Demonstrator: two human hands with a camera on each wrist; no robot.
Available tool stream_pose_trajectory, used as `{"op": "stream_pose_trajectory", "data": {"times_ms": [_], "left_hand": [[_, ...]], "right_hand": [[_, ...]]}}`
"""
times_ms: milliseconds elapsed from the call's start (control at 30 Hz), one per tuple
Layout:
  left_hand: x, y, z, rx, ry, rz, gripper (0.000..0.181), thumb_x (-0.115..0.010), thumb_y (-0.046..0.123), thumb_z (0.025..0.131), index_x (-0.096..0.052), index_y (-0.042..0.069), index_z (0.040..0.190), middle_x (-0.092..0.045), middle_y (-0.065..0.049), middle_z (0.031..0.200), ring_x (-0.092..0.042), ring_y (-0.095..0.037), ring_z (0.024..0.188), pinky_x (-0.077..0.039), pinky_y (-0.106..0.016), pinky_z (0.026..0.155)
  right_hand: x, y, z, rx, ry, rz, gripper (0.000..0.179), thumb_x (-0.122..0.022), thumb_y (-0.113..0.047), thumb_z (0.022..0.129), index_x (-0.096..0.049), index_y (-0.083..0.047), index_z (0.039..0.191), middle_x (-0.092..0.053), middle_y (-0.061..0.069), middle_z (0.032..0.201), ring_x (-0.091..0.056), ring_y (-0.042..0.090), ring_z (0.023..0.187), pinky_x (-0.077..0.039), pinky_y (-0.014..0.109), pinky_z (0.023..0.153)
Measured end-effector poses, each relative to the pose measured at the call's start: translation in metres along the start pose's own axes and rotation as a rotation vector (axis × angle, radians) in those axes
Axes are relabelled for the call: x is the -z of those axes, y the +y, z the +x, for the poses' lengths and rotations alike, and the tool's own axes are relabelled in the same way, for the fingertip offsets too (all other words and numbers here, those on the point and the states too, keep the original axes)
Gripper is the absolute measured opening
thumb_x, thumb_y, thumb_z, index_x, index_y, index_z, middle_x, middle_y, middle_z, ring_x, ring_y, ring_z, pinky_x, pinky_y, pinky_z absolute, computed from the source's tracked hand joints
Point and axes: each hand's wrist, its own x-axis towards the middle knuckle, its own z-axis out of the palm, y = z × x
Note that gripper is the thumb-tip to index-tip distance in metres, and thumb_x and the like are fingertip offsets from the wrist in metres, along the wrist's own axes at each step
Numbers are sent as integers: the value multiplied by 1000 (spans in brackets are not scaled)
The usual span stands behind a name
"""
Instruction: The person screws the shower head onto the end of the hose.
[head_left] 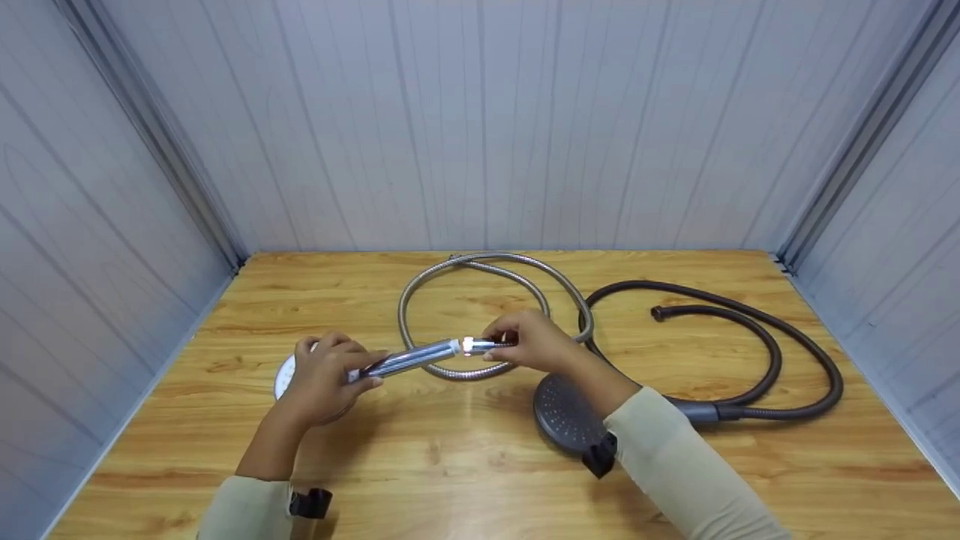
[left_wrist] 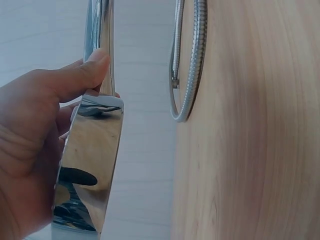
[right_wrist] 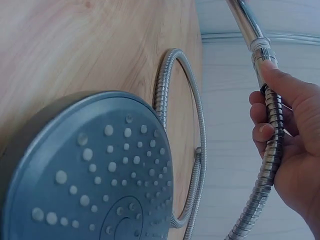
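My left hand (head_left: 322, 379) holds a chrome shower head (head_left: 416, 358) by its handle, close to the round head, which is partly hidden behind the hand. In the left wrist view, the thumb lies along the handle (left_wrist: 106, 75) above the shiny back of the head. My right hand (head_left: 536, 341) pinches the chrome end fitting (head_left: 478, 346) of a metal shower hose (head_left: 403, 300). That fitting is right at the handle's threaded end and lined up with it; some white thread (right_wrist: 260, 44) shows between them in the right wrist view.
A dark grey shower head (head_left: 564, 416) lies face up beneath my right forearm. Its dark hose (head_left: 834, 375) loops over the right side of the wooden table (head_left: 450, 480). The chrome hose coils toward the back. Panelled walls (head_left: 480, 127) stand behind and at both sides.
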Motion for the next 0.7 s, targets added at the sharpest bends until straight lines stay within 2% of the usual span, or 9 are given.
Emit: {"op": "stream_pose_trajectory", "data": {"times_ms": [300,600,700], "left_hand": [[-1,10,2,-52,-6,22,35,-78,26,83,-74,21,117,-70,4,95,-52,-21,99,-23,-60,95],[1,17,4,-88,3,75,34,-80,26,81,-75,22,114,-70,5,92,-53,-21,97,-24,-63,94],[1,18,6,-96,0,81,35,-80,25,81,-75,23,115,-70,5,92,-53,-22,98,-25,-63,94]], "right_hand": [[2,2,-4,67,-32,9,19,-78,-6,82,-76,-1,99,-72,7,90,-60,8,69,-48,21,60],[5,7,-7,120,-46,-17,18,-77,-4,82,-76,0,100,-68,7,88,-58,11,72,-48,23,63],[6,8,-8,109,-40,-18,20,-77,-5,82,-75,0,102,-67,6,89,-57,12,73,-48,23,64]]}}
